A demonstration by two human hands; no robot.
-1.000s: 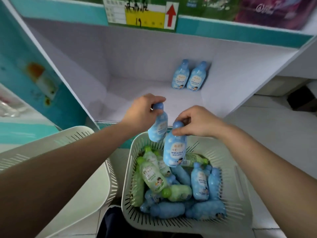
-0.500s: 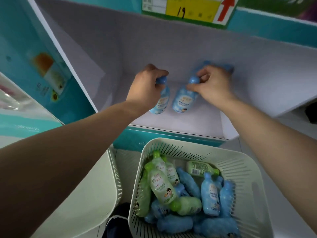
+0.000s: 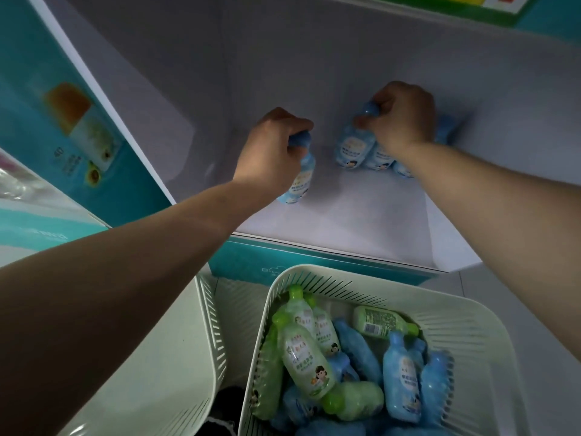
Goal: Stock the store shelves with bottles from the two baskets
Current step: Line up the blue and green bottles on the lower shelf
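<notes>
My left hand [image 3: 271, 149] grips the cap of a blue bottle [image 3: 298, 180] held over the white shelf floor [image 3: 345, 215], left of the row. My right hand [image 3: 399, 116] holds the cap of another blue bottle [image 3: 351, 149] at the back of the shelf, beside two blue bottles [image 3: 380, 158] that my wrist partly hides. Below, the right-hand white basket [image 3: 456, 313] holds several blue bottles and green bottles [image 3: 309, 360] lying in a heap.
A second white basket [image 3: 176, 372] sits at lower left, its inside mostly hidden by my left arm. A teal side panel [image 3: 72, 121] bounds the shelf on the left. The shelf's teal front edge [image 3: 314, 265] runs just above the baskets.
Both hands have carried their blue bottles from above the basket deeper into the shelf. The right one now stands against the earlier pair at the back; my view has tilted down and closer.
</notes>
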